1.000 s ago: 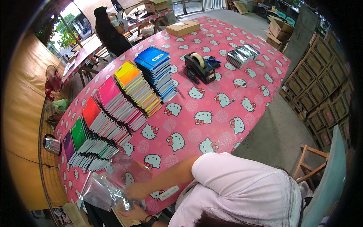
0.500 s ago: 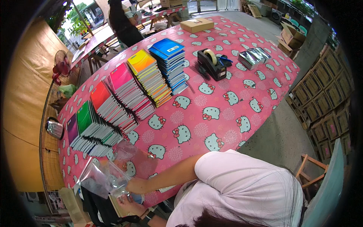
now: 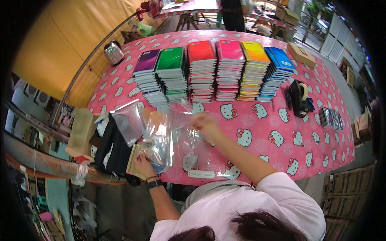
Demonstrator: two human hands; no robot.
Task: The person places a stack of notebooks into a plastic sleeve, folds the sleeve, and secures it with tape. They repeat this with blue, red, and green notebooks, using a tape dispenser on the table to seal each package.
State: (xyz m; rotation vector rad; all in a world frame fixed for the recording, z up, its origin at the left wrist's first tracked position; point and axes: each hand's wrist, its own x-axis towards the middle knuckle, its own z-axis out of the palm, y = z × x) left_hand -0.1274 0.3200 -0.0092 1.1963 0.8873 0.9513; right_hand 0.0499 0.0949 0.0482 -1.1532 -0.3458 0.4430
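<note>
My left hand (image 3: 142, 163) is closed at the near-left edge of a pile of clear plastic bags (image 3: 159, 130), which lies over a tan board and something blue. My right hand (image 3: 205, 124) is closed on a clear plastic bag (image 3: 187, 136) that spreads over the pink tablecloth to the right of the pile. The bag's outline is hard to follow against the print. Beyond my hands, spiral notebooks stand in a row of stacks: purple (image 3: 145, 60), green (image 3: 170, 58), red (image 3: 201, 51), pink (image 3: 230, 50), yellow (image 3: 255, 52) and blue (image 3: 280, 58).
At the right are a black tape dispenser (image 3: 298, 100) and small dark packs (image 3: 330, 118). A cardboard box (image 3: 301, 54) lies at the far right. A black bag (image 3: 111, 148) and an open carton (image 3: 80, 134) sit by my left. A metal kettle (image 3: 114, 53) stands far left. Another person (image 3: 232, 16) is behind.
The view has swung left, bringing the notebook stacks to the middle. My right hand has moved away from my left, drawing a clear plastic bag to the right. The left stays at the pile.
</note>
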